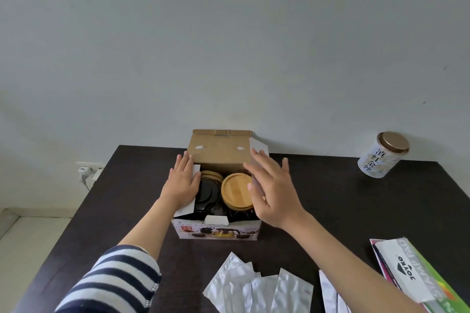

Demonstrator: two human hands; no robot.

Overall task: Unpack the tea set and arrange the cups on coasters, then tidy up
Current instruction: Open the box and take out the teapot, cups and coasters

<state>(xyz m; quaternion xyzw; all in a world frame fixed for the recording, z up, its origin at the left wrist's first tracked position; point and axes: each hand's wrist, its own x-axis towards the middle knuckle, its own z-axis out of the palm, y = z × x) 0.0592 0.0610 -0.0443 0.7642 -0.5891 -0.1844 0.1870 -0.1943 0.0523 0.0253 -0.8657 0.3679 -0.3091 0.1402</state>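
Observation:
An open cardboard tea set box [216,231] stands mid-table, its back lid flap [218,152] raised. Inside show round bamboo coasters or lids [235,189] on the right, more bamboo discs [212,176] behind, and a black lidded piece [206,195] on the left. My left hand [181,181] lies flat with fingers spread on the box's left side flap, pressing it outward. My right hand [273,188] hovers over the box's right side, fingers apart, holding nothing and hiding the right flap's lower part.
A white tea tin with a bronze lid [382,154] stands at the back right. Several silver foil sachets [256,290] lie near the front edge. A stamp pad packet [417,272] lies at the right front. A wall socket with a plug [87,171] sits left of the dark table [127,198].

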